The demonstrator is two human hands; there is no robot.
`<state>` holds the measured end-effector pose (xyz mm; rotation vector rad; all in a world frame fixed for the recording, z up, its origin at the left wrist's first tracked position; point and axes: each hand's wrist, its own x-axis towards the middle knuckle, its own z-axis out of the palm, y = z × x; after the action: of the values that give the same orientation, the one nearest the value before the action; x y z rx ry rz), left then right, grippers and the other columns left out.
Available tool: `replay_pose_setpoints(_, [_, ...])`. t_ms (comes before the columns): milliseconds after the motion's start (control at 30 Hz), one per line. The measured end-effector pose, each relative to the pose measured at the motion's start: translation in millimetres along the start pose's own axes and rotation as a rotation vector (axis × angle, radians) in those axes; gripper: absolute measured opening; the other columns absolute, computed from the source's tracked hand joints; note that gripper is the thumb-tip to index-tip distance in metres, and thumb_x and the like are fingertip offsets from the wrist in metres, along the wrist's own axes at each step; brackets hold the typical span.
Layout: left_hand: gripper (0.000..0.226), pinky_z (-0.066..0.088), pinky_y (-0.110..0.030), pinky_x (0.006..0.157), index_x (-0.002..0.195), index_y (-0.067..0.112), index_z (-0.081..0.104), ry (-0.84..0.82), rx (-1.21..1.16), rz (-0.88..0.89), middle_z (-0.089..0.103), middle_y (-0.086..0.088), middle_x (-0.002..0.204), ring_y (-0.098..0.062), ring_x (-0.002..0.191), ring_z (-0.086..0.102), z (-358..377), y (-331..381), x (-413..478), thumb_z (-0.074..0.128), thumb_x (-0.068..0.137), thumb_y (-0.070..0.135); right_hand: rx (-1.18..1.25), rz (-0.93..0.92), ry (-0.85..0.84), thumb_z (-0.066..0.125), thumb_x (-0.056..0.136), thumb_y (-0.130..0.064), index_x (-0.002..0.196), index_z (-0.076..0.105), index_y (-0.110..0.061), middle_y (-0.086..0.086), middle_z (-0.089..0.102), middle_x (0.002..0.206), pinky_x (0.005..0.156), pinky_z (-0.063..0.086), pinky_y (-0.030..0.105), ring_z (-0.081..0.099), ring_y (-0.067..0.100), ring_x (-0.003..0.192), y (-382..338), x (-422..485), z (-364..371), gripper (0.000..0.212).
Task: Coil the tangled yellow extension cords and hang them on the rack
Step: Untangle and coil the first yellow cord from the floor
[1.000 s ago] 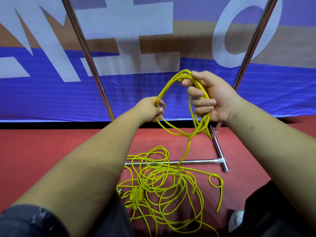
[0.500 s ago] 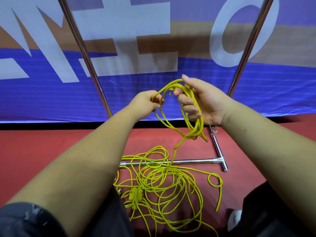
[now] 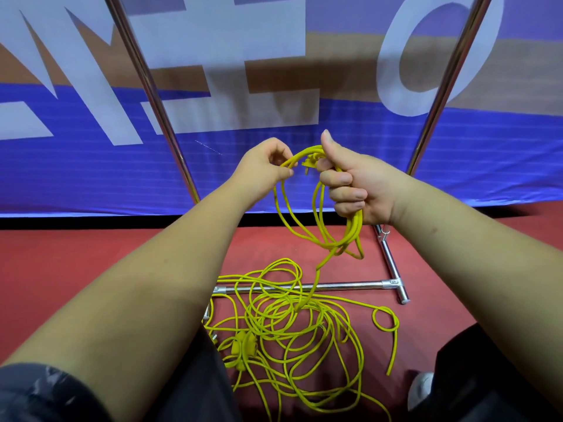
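Coiling in progress — most cord not yet gathered.
Right hand fingers clamped on the gathered coil, anchoring it; left hand pinches the next loop to feed across. Tangled yellow cord lies on the floor over the rack base — nothing hung.

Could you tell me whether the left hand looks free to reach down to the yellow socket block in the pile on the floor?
Probably not yet. The left hand is pinching a strand of the coil held by the right hand; the socket block lies low beside the left forearm, otherwise unobstructed.
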<state>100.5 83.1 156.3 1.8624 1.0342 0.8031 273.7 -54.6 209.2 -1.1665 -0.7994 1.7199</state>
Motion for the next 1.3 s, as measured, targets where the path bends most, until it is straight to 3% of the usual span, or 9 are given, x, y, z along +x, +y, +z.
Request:
replay_pose_setpoints(233, [0.022,0.053,-0.028,0.068,0.089,0.018,0.071,-0.011,-0.063,-0.021,0.065,0.003,0.078,-0.011,0.072,0.062,-2.6,2.8,-4.9,0.085,0.080,0.004,0.055,0.059,0.012,0.042,0.085,-0.092,0.076,0.048,-0.024,-0.008,0.027,0.059,0.032,0.021,0.019,0.023,0.005,0.033,-0.1,1.8,-1.5,0.068])
replay_pose_setpoints(533, [0.025,0.056,-0.040,0.071,0.079,0.018,0.067,-0.021,-0.117,-0.044,0.066,-0.003,0.075,-0.017,0.072,0.062,-3.4,8.3,-8.0,0.085,0.079,0.001,0.026,-0.055,0.020,0.056,0.105,-0.050,0.090,0.058,-0.021,-0.007,0.045,0.065,0.037,0.031,0.021,0.036,0.007,0.039,4.5,7.8,-3.7,0.033])
replay_pose_setpoints(633, [0.020,0.061,-0.045,0.077,0.093,0.016,0.068,0.014,-0.035,-0.095,0.068,0.000,0.086,-0.016,0.077,0.062,-0.8,5.4,-6.6,0.085,0.083,0.018,0.027,-0.110,0.037,0.054,0.108,-0.036,0.099,0.063,-0.016,-0.007,0.044,0.062,0.038,0.026,0.021,0.031,0.007,0.036,6.2,11.5,-6.5,0.023])
replay_pose_setpoints(733, [0.031,0.063,-0.047,0.072,0.087,0.012,0.058,0.005,0.192,-0.304,0.055,-0.005,0.075,-0.026,0.070,0.059,6.4,-3.7,-6.5,0.076,0.089,0.037,0.044,-0.136,0.113,0.052,0.108,-0.031,0.100,0.064,-0.015,-0.008,0.041,0.057,0.036,0.025,0.020,0.030,0.006,0.037,6.6,14.4,-9.3,0.021])
replay_pose_setpoints(833, [0.018,0.064,-0.047,0.083,0.102,0.009,0.068,-0.320,0.460,-0.524,0.070,-0.009,0.091,-0.032,0.092,0.074,16.1,-12.1,-24.5,0.065,0.093,0.023,0.076,-0.151,0.175,0.051,0.107,-0.028,0.101,0.067,-0.014,-0.008,0.036,0.055,0.035,0.023,0.020,0.028,0.006,0.038,6.1,16.6,-12.5,0.022])
replay_pose_setpoints(933, [0.047,0.055,-0.037,0.093,0.139,0.012,0.060,-0.827,0.577,-0.423,0.068,-0.003,0.119,-0.022,0.111,0.066,37.7,-31.3,-46.1,0.061,0.093,0.000,0.148,-0.163,0.178,0.050,0.108,-0.027,0.106,0.067,-0.013,-0.009,0.032,0.054,0.035,0.016,0.019,0.024,0.005,0.037,1.7,15.7,-17.5,0.023])
replay_pose_setpoints(1033, [0.069,0.046,-0.031,0.110,0.150,0.027,0.051,-1.203,0.633,-0.290,0.058,0.003,0.146,-0.019,0.133,0.054,63.4,-43.9,-61.9,0.070,0.091,-0.001,0.212,-0.164,0.152,0.048,0.108,-0.026,0.108,0.068,-0.012,-0.009,0.029,0.053,0.033,0.014,0.019,0.022,0.005,0.036,-6.0,11.4,-21.1,0.024])
replay_pose_setpoints(1133, [0.059,0.043,-0.005,0.088,0.152,0.022,0.051,-1.369,0.637,-0.225,0.057,0.001,0.144,-0.016,0.129,0.052,85.3,-51.9,-74.9,0.067,0.098,0.005,0.278,-0.176,0.112,0.046,0.108,-0.026,0.106,0.067,-0.011,-0.009,0.029,0.051,0.031,0.014,0.018,0.022,0.005,0.033,-15.4,5.2,-27.8,0.025])
replay_pose_setpoints(1300, [0.039,0.037,-0.020,0.096,0.144,0.016,0.061,-1.429,0.672,-0.262,0.063,-0.003,0.141,-0.012,0.117,0.054,108.1,-73.0,-95.0,0.059,0.104,0.014,0.369,-0.198,0.087,0.048,0.108,-0.026,0.107,0.065,-0.010,-0.009,0.030,0.050,0.030,0.017,0.018,0.026,0.006,0.032,-23.8,-2.1,-41.5,0.023])
